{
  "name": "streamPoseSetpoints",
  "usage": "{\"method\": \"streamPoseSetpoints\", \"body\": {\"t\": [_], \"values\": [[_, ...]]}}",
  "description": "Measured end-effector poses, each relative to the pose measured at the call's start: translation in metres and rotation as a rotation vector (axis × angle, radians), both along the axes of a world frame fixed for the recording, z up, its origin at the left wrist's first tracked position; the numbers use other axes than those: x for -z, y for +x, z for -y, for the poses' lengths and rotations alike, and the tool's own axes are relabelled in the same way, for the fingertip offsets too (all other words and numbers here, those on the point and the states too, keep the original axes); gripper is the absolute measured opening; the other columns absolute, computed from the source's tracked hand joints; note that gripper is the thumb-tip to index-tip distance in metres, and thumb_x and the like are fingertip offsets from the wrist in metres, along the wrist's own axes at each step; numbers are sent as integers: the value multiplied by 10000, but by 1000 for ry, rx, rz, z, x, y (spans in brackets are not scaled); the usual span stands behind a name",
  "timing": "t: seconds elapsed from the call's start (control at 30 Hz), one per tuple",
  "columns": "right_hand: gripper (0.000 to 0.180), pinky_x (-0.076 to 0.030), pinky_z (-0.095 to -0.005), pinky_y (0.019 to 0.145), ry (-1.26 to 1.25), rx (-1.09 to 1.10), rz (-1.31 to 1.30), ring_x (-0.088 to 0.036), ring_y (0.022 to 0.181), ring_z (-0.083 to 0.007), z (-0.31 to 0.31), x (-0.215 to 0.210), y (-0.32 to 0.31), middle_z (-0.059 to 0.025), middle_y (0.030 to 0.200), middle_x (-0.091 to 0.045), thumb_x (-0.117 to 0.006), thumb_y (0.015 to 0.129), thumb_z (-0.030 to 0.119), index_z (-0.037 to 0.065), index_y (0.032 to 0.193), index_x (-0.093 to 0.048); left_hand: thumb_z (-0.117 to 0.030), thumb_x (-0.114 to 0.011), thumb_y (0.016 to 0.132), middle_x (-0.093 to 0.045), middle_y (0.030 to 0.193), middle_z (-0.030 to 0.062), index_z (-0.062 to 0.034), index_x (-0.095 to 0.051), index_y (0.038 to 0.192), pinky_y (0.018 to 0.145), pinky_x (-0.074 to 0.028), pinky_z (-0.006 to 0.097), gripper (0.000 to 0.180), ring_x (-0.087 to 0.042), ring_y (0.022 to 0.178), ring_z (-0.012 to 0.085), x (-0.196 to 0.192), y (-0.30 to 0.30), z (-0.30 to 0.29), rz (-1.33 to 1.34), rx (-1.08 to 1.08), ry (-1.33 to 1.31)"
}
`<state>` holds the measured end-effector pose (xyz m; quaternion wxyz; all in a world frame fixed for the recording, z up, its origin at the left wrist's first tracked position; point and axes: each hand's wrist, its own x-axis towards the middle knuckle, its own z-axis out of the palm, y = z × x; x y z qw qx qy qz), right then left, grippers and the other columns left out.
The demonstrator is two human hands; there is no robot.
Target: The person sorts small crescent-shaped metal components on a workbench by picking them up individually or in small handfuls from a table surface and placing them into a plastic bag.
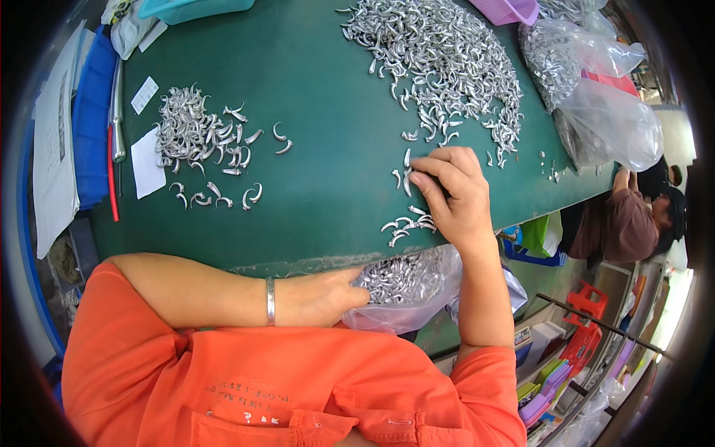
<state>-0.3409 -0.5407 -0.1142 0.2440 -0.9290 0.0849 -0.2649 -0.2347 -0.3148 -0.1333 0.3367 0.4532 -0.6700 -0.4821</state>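
Note:
My right hand (456, 190) is over the table with thumb and forefinger pinched at a small curved silver metal piece (407, 181). Two similar pieces lie by its fingertips, and a small cluster of curved metal pieces (402, 226) lies just below the hand. At the table's near edge my left hand (320, 296) grips the rim of a clear plastic bag (398, 316). The bag is full of the same silver pieces, and my left fingertips are partly hidden in it. Beyond my right hand spreads a large heap of curved metal pieces (447, 63).
A smaller pile of pieces (186, 127) lies on the green table (313, 194) at left, beside paper slips (148, 164) and a blue tray (93, 119). Filled plastic bags (611, 123) stand at far right. Another person (625, 223) is beyond the table's right edge.

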Motion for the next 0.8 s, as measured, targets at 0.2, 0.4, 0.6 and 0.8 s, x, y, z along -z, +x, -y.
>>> {"method": "streamPoseSetpoints", "body": {"t": [0.2,0.4,0.6,0.8], "values": [[244,-478,-361,730,87,-15,8,-588,836,-283,8,-7,5,-96,930,-670,-648,778,-67,30,998,-689,-37,-674,757,-244,1436,448,57,-549,839,1036,-413,448,177,-386,1249,596,7,-4,-2,-5,7,28],[521,-483,-376,814,57,-3,-35,-603,892,-292,14,-12,5,-102,983,-703,-463,708,-180,32,1146,-649,-38,-680,749,-226,1448,453,50,-549,842,1039,-408,461,183,-368,1268,600,8,-2,-4,22,5,74],[522,-446,-350,1006,369,-193,-141,-614,1123,-309,6,-4,-12,-153,1183,-657,-430,812,-161,18,1275,-591,-23,-680,740,-252,1444,435,49,-546,829,1037,-411,456,176,-386,1252,593,7,-2,-4,5,-1,60],[355,-430,-415,1033,273,-174,-99,-606,1127,-333,-9,-5,-7,-167,1172,-653,-528,904,-12,6,1249,-606,-40,-708,728,-282,1432,423,48,-574,842,1024,-419,457,197,-400,1250,572,9,-7,-1,-77,-7,65]]}}
